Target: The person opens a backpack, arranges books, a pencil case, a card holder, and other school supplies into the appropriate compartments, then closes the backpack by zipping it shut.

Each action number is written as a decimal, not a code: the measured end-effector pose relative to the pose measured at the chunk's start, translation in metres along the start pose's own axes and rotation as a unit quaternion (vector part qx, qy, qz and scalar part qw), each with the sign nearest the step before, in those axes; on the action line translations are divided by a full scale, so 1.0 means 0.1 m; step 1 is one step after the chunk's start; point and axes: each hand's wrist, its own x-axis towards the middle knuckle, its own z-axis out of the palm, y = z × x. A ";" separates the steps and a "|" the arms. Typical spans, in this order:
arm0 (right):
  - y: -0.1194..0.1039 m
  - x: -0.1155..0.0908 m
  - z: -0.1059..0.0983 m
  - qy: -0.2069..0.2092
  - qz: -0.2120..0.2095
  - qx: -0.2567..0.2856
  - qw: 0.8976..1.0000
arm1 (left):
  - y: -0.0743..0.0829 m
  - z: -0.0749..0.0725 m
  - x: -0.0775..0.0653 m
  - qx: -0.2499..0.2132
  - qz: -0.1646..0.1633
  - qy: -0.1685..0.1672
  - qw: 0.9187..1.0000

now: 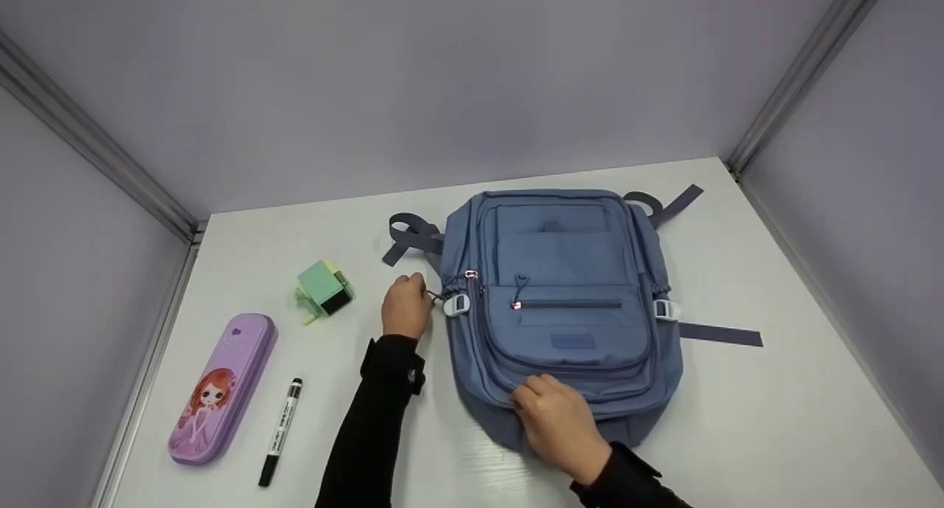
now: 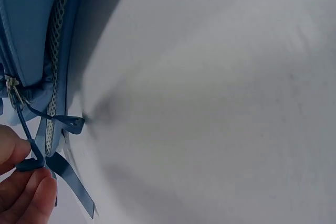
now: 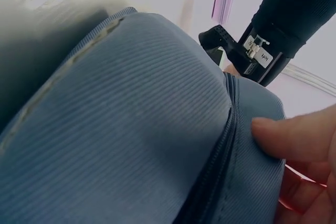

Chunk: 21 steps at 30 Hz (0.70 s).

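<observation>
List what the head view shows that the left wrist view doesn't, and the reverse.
Only the head view: the purple pencil case, the black-and-white marker, a small green-and-black item, and the right hand gripping the lower edge of the blue backpack.

Only the left wrist view: a strip of mesh running along the backpack's side.

Both: part or all of the backpack, and the left hand holding a zipper pull cord.
</observation>
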 end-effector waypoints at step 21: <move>0.10 -0.09 -0.17 -0.105 0.050 0.068 0.991 | -0.09 -0.36 -0.15 0.009 -0.028 -0.102 0.994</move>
